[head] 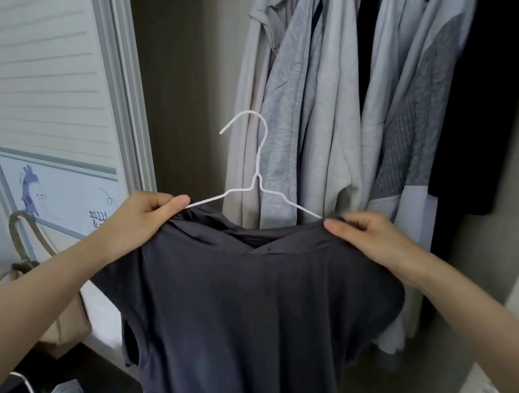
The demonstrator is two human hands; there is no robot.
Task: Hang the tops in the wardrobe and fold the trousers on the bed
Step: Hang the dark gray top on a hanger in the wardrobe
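A dark grey top [244, 302] hangs on a white wire hanger [258, 165], held up in front of the open wardrobe. My left hand [141, 218] grips the top's left shoulder over the hanger's arm. My right hand [369, 237] pinches the right shoulder where the hanger's other arm goes under the cloth. The hanger's hook points up and left, free of any rail. Several pale grey and beige garments [319, 108] hang inside the wardrobe behind it. The rail itself is out of view.
A white slatted wardrobe door [45, 74] stands open at the left. A beige bag [65, 321] with handles sits low on the left. Dark clothes [485, 104] hang at the wardrobe's right. An open gap lies left of the hanging garments.
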